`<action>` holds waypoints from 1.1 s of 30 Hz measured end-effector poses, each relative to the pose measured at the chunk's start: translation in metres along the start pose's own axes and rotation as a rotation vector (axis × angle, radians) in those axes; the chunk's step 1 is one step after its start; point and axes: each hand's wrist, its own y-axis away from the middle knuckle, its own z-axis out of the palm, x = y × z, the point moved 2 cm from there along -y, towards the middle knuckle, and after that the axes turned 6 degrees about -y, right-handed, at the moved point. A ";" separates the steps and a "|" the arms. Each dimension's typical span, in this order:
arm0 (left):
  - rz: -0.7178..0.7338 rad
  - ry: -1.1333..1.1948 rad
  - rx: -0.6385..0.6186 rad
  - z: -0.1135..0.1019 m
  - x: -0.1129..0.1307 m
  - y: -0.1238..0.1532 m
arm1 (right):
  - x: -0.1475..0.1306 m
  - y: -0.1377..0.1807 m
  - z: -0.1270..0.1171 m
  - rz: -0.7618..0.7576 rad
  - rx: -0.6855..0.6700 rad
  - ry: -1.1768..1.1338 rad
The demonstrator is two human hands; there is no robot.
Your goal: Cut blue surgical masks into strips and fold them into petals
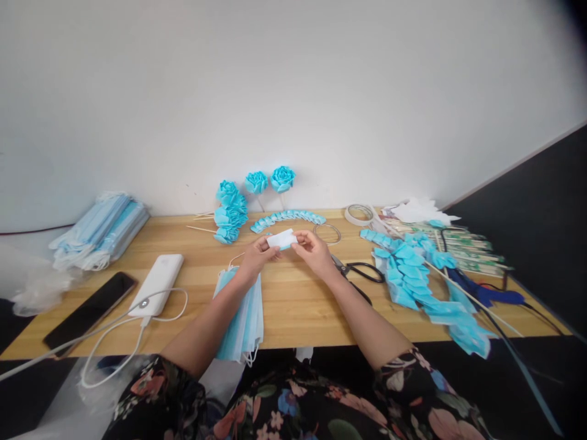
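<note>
White on its face, with blue along the lower edge, a small strip [281, 240] was held up over the table [298, 318], in front of a curved row of pleated blue pieces [298, 215]. The grip of the left hand [254, 255] pinched one end, and that of the right hand [315, 253] pinched the other between thumb and fingers. The step in hand looked like folding or straightening this piece, though its creases were too small to make out. The next move seemed to call for light, even pressure from both thumbs, since such thin material would probably spring open. Flat blue masks [241, 318] lay partly under the left forearm. As for containers, a crumpled clear plastic bag [39, 290] sat beside the mask stack [98, 229] at the far left; whether it held anything could not be told. On the right lay printed paper sleeves [477, 247], probably with sticks inside.
</note>
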 end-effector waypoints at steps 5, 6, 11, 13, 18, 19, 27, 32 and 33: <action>0.008 -0.005 0.003 0.000 -0.001 -0.001 | 0.004 0.000 0.000 -0.008 -0.015 -0.002; 0.009 -0.008 0.007 0.000 -0.002 -0.002 | 0.004 0.000 0.000 -0.008 -0.017 0.000; 0.015 -0.031 0.047 -0.001 -0.003 -0.003 | 0.006 -0.001 0.001 0.003 -0.020 0.010; 0.022 -0.037 0.063 0.000 -0.003 -0.003 | 0.006 -0.001 0.000 0.005 -0.010 0.007; 0.058 -0.050 0.084 0.000 -0.004 -0.005 | 0.004 -0.001 0.000 0.005 0.013 0.006; 0.065 -0.055 0.086 0.000 -0.005 -0.005 | 0.003 -0.001 0.000 0.006 0.014 0.006; 0.077 -0.081 0.104 -0.002 -0.009 -0.007 | 0.005 -0.001 -0.001 0.021 0.021 -0.016; 0.081 -0.091 0.120 -0.002 -0.009 -0.007 | 0.004 0.000 -0.001 0.026 0.019 -0.028; 0.083 -0.090 0.123 -0.002 -0.009 -0.006 | 0.003 0.000 -0.001 0.027 0.019 -0.028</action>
